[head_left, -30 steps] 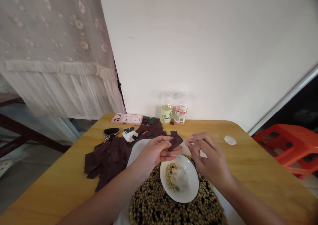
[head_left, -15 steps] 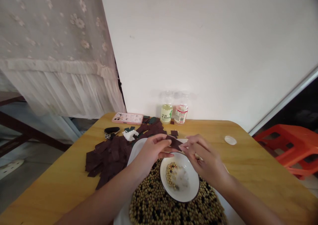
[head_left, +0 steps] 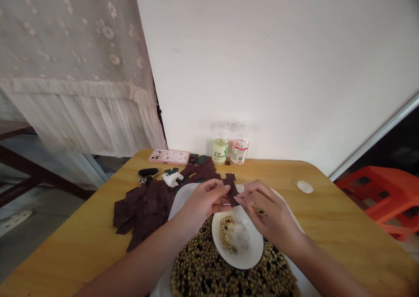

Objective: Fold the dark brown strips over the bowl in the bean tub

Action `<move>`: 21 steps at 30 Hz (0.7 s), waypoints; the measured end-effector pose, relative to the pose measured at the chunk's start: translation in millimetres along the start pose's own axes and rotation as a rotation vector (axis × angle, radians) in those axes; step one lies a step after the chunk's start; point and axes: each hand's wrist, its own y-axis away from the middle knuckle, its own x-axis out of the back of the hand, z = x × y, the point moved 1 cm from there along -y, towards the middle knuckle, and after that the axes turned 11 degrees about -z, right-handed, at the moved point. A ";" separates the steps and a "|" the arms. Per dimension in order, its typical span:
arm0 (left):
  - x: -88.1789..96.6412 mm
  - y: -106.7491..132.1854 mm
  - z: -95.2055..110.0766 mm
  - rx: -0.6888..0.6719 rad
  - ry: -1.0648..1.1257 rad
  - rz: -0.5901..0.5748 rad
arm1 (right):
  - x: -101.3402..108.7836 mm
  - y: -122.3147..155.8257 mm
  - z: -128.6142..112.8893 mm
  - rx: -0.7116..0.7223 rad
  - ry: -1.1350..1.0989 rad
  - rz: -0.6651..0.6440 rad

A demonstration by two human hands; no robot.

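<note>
The left hand (head_left: 201, 203) was closed in a narrow pinch on a dark brown square piece (head_left: 231, 191), gripping it from the left, while the right hand (head_left: 270, 212) pinched the same piece from the right with its fingers curled in tight. A few small beans (head_left: 259, 210) showed against those curled fingers, though I could not tell how firmly they were held. The piece stood between the two hands, just above a white bowl (head_left: 252, 255) holding a small mound of pale beans and a whitish patch. Below the hands, around the bowl, spread a heap of mixed beans (head_left: 235, 279) on a white plate (head_left: 183, 196). Left of the left hand lay a pile of similar dark squares (head_left: 144, 209), with a crumpled white tissue (head_left: 171, 179) at its far edge. Beyond the hands, on the wooden table (head_left: 327, 209), stood two plastic bottles (head_left: 229, 152) beside a pink-cased phone (head_left: 168, 157), and a white cap (head_left: 305, 187) sat out past the right hand
</note>
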 end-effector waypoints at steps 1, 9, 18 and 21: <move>-1.4 0.4 0.3 0.002 0.018 -0.018 | -0.1 0.2 0.4 -0.007 0.006 0.010; -9.1 4.9 3.2 0.007 -0.034 -0.078 | 1.2 -1.2 1.3 -0.063 0.021 0.118; -3.5 1.5 0.9 0.001 -0.035 0.046 | 0.4 -1.9 -0.6 -0.035 -0.021 0.080; -4.2 2.1 0.3 0.014 -0.012 0.008 | 0.4 -1.7 -0.2 -0.034 -0.002 0.096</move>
